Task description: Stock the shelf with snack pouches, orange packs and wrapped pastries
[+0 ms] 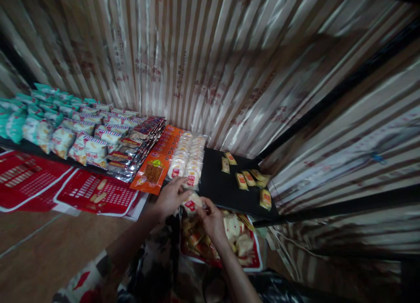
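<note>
My right hand (211, 220) pinches the right edge of a small clear-wrapped snack packet (191, 203), pale with a red label, above the front edge of a black shelf (216, 185). Across from it, my left hand (171, 197) has its fingers apart. Its fingertips lie at the near end of two rows of matching packets (187, 156), close to the held packet's upper left; blur hides whether they touch it. An orange snack bag (153, 165) lies flat just left of those rows.
White-and-teal snack bags (61, 119) and stacked dark packets (138, 145) fill the left shelf. Several yellow packets (249, 178) lie scattered at right. Below stands a red-and-white container (257, 252) of loose packets. Red printed bags (98, 196) hang at left. Striped sheeting (197, 67) rises behind.
</note>
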